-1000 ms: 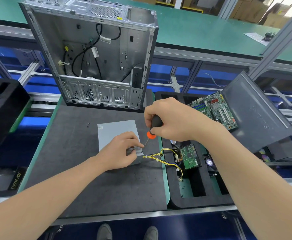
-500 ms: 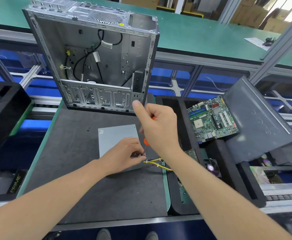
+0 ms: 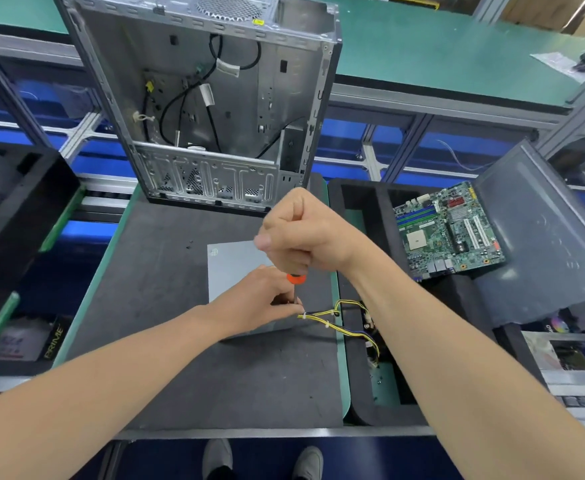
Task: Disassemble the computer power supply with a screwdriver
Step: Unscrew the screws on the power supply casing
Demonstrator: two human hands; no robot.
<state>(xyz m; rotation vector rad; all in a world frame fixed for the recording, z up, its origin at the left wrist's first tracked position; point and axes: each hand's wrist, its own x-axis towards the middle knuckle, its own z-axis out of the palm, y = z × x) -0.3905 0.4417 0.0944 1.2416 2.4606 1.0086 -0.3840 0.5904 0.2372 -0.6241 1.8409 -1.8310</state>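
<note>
The grey metal power supply lies flat on the dark mat, its yellow and black cable bundle trailing off to the right. My right hand grips the screwdriver in a fist; the tool stands upright, with its orange collar and thin shaft showing below the fist. The tip is down at the unit's near right corner. My left hand rests on that corner, its fingers curled round the edge beside the shaft. The screw itself is hidden by my fingers.
An open, empty computer case stands upright at the mat's far end. To the right, a black foam tray holds a green motherboard, with a grey side panel leaning beside it. A black tray sits at the left. Small screws lie on the mat.
My right hand has turned on the screwdriver and closed into an upright fist above the handle. My left hand has stayed on the power supply's corner. The view has shifted slightly.
</note>
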